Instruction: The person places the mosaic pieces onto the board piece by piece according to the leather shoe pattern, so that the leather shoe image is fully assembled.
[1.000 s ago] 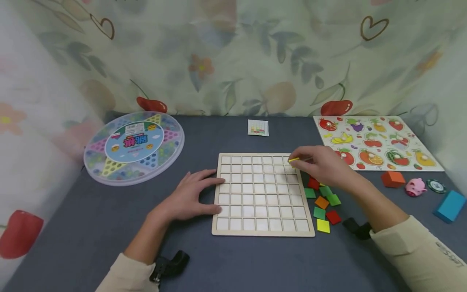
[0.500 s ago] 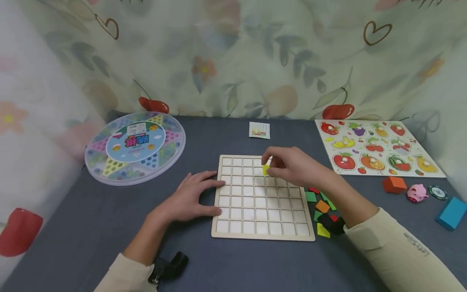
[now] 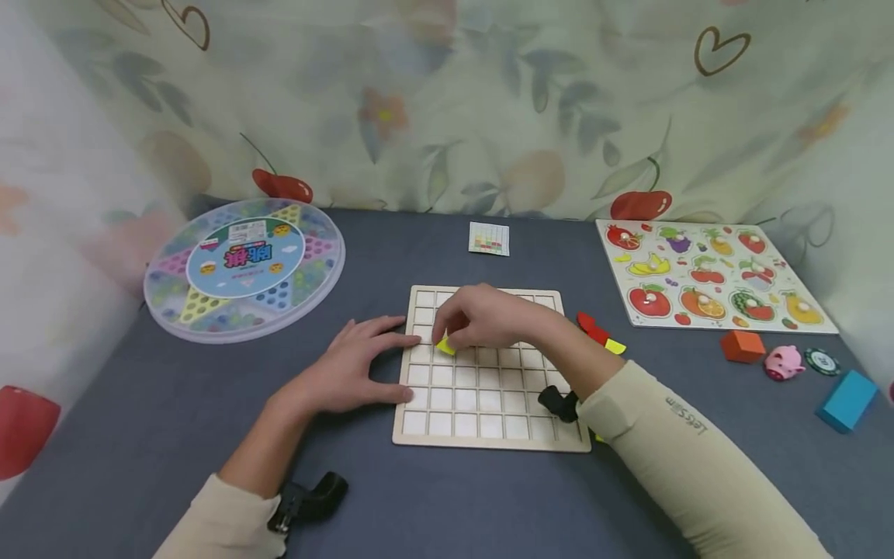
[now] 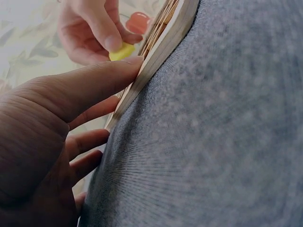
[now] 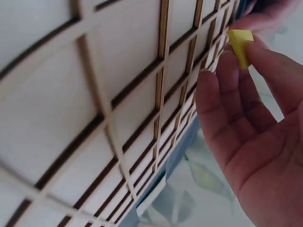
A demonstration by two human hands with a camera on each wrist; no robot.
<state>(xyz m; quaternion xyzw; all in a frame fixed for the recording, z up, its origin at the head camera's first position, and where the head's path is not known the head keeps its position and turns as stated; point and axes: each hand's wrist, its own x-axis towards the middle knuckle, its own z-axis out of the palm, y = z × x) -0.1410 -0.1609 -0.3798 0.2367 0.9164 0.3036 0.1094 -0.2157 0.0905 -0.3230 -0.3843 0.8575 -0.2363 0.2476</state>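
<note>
A dark grey-blue desk [image 3: 433, 505] stands enclosed on three sides by a pale curtain [image 3: 489, 101] printed with leaves, fruit, red cherries and small outlined hearts, all under soft, even light

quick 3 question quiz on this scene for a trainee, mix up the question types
1. True or false: the right hand pinches a yellow tile over the wooden grid board.
2. What does the left hand do? A) lifts the board B) rests flat against the board's left edge C) holds a marble
3. Fill in: the small pattern card lies on the table ___ the board, toward the curtain.

Key: 1 true; 2 B; 3 beyond.
</note>
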